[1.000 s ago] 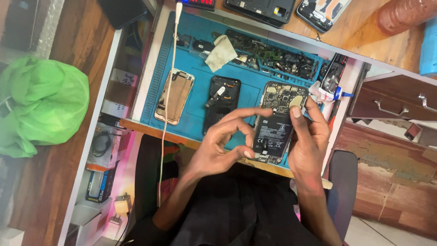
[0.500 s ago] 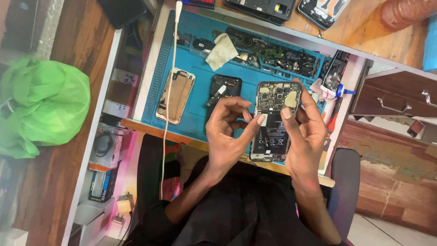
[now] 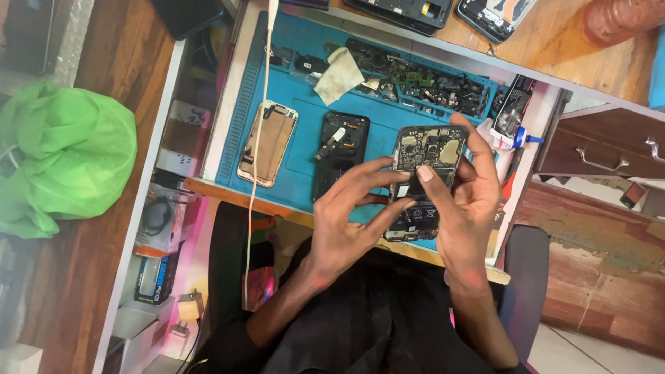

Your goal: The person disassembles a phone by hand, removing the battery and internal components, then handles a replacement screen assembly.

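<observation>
The opened phone (image 3: 424,176), its circuit board and battery showing, was held above the near edge of the blue work mat (image 3: 305,90). A second before it had lain lower, close to the mat; since then it had been raised and tipped toward the camera. The right hand (image 3: 465,208) cradled it from behind, fingers wrapped round its far edge and thumb pressed on its face. The left hand (image 3: 350,221) had its fingers spread apart, the fingertips touching the phone's left side. A black phone shell (image 3: 339,152) and a gold-backed phone (image 3: 267,143) lay on the mat.
</observation>
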